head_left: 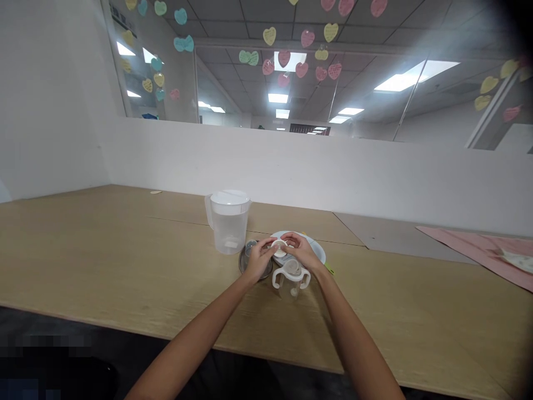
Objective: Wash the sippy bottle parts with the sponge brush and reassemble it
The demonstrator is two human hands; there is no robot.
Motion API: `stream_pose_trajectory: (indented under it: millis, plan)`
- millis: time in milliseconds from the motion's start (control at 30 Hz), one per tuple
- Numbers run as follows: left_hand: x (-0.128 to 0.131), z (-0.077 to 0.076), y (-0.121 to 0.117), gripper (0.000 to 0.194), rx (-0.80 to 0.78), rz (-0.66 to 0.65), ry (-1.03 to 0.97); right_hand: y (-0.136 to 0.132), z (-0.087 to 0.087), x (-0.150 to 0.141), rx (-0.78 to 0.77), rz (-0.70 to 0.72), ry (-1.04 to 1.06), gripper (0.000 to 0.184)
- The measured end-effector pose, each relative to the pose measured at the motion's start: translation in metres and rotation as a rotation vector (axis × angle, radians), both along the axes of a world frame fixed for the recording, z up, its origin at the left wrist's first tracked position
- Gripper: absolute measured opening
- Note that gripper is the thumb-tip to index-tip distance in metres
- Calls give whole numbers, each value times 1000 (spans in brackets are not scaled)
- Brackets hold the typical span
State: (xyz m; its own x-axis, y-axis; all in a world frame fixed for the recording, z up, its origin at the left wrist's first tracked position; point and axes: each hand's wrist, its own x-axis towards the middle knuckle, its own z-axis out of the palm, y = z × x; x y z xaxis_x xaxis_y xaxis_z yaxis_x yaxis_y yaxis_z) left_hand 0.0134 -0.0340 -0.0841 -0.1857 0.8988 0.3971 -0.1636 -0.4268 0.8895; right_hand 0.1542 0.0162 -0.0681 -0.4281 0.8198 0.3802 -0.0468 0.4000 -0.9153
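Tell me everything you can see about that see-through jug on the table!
The jug looks like clear, slightly frosted plastic, with a white lid on top and a handle on its left side. It stands upright on the wooden table, just behind a small metal dish and left of a white plate. How full it is cannot be told. Nothing grips it: the left hand and right hand hold a small white ring in front of it, to its right.

No text, label or number is legible. The paper hearts on the glass carry handwriting too small to read, and the jug shows no readable mark.
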Motion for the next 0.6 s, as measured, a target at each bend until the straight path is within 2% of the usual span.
stream_pose_trajectory:
  millis: [133, 300, 467, 600]
  plan:
    - [-2, -3, 4, 31, -52, -94, -74, -1, 3, 4, -15, 20, -19, 34]
    - [-2, -8, 8, 30, -123, -208, -258, 5, 4, 10, 18, -82, -121, 37]
    - [1, -4, 4, 29, -157, -248, -316, 5, 2, 10, -13, 53, -173, 33]
    - [-1, -1, 2, 33, -98, -299, -317, 4, 1, 8, -8, 17, -172, 32]
